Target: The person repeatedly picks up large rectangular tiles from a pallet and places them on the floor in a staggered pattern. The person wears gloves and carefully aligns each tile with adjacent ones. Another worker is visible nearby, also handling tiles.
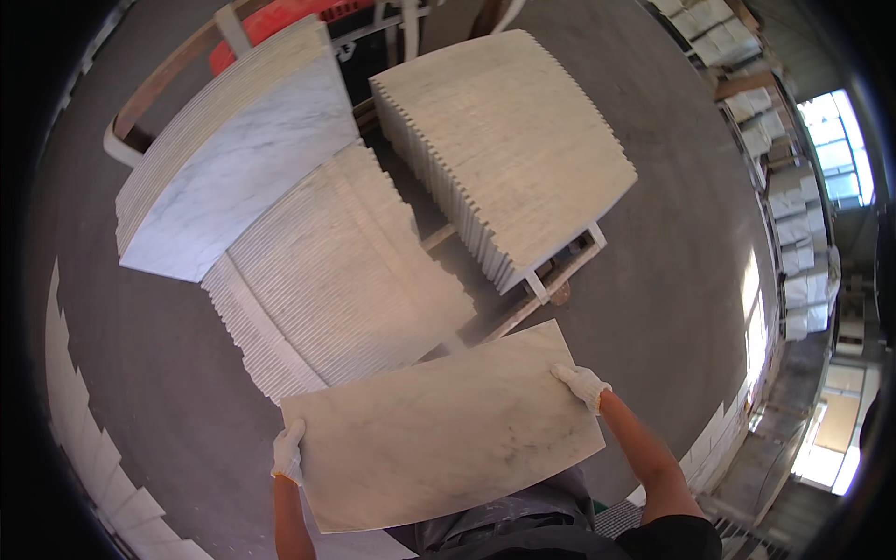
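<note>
The flat stone slab (pixel 443 434) is between the two gloved hands, its long way going from left to right, its right end higher in view. The left hand (pixel 288 453) pinches one short end and the right hand (pixel 582 387) pinches the other, but I can't see the fingers underneath. Past its far side, the ridged row of slabs (pixel 327 271) is nearer the left hand.

Stone workshop or warehouse, by look of it: tall slab stack (pixel 509 140) on wooden pallet (pixel 577 263), more slabs (pixel 261 168) left, marble slab (pixel 448 429) held nearer, grey floor (pixel 677 280) around, stone-loaded racks (pixel 801 252) and big window (pixel 837 149) far right.
</note>
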Demonstrator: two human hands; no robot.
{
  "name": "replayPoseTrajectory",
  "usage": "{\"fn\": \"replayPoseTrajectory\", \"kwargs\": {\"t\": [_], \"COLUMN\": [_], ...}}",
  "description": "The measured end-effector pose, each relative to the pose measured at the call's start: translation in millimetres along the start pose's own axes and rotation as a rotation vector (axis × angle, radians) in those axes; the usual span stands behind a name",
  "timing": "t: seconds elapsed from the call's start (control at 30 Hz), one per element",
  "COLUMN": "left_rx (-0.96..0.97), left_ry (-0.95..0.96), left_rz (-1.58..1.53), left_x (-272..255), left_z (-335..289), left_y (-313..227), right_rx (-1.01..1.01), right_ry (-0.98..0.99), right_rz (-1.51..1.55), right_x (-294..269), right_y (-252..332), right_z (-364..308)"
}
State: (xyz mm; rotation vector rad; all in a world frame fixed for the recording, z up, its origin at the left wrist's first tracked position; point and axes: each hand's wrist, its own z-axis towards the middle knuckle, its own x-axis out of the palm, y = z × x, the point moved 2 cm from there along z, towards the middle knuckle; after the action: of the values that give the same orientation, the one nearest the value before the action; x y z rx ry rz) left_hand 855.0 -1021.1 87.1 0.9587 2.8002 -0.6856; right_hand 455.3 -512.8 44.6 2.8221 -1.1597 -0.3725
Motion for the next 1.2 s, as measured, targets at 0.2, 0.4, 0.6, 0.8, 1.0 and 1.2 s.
{"fn": "replayPoseTrajectory", "kwargs": {"t": [0.2,0.4,0.6,0.8,1.0,1.2], "left_rx": [0.192,0.333,0.349,0.541,0.583,0.704], "left_ry": [0.076,0.398,0.463,0.687,0.746,0.651], "left_rz": [0.203,0.167,0.424,0.594,0.779,1.016], "left_x": [14,99,191,279,397,503], "left_z": [47,13,21,16,-46,-87], "left_y": [-92,-222,-305,-376,-397,-381], "right_rx": [-0.134,-0.370,-0.320,-0.259,-0.281,-0.136], "right_ry": [0.057,-0.038,-0.328,-0.400,-0.623,-0.722], "right_rz": [0.296,0.432,0.382,0.612,1.072,1.282], "right_x": [31,16,-24,-7,6,-4], "right_y": [-17,32,44,-1,-79,-125], "right_z": [-5,-27,-44,-58,-70,-99]}}
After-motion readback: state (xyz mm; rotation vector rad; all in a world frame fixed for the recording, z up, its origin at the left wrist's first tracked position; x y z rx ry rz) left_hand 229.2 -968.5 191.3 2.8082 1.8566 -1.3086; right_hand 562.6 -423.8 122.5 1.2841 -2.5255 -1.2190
